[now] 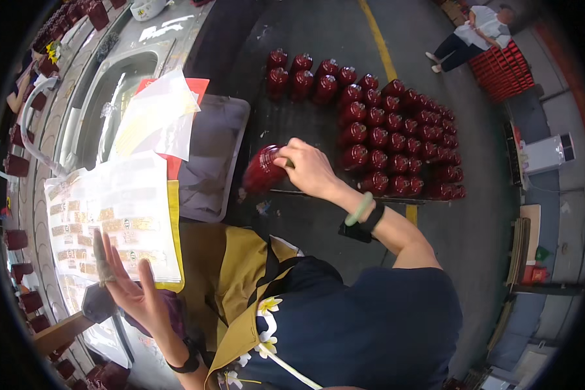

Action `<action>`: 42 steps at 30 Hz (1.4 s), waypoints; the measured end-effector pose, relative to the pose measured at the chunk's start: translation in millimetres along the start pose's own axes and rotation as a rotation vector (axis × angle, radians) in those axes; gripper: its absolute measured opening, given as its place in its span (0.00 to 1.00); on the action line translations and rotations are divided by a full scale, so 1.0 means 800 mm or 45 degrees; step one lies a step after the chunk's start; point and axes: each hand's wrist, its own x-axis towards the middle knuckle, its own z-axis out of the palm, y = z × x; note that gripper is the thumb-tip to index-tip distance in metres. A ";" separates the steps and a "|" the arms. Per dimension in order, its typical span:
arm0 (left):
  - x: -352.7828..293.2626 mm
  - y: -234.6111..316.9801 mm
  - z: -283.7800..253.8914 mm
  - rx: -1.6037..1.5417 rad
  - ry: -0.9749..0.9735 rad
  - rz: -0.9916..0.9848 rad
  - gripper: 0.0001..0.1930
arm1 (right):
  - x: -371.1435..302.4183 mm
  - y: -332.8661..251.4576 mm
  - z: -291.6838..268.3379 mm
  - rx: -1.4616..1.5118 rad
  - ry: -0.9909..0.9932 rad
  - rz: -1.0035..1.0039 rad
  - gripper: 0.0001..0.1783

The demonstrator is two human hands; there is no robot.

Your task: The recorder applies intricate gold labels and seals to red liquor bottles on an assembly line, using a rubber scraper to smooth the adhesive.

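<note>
Above the floor, in the middle, my right hand [309,169] grips a glossy dark red jar [264,168] near one end. The jar is tilted and slightly blurred, and my fingers hide part of it. At the left, my left hand [143,299] is open and holds nothing, its fingers apart and one covered by a pale wrap. It is beside white sheets printed with rows of small gold and brown patterns [120,214]. A yellow sheet or folder [176,227] lies under them. Close to that hand is a wooden bar [62,334] with a dark grey angular end.
Rows of similar red jars [377,136] stand on a low dark platform [299,123]. A grey plastic tub [235,146] adjoins the workbench. Farther along are a sink [136,64] and a faucet [29,117]. A person [478,32] is by red crates [504,71].
</note>
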 end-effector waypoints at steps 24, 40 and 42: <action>-0.077 -0.004 -0.026 0.375 0.478 -0.582 0.25 | 0.227 0.292 0.015 -0.556 -0.146 0.808 0.29; -0.174 0.024 -0.094 0.409 0.982 -0.571 0.24 | 0.230 0.225 -0.012 -0.133 0.129 -0.087 0.26; -0.178 -0.006 -0.097 0.350 1.019 -0.503 0.22 | 0.251 0.192 -0.054 0.022 0.238 0.149 0.26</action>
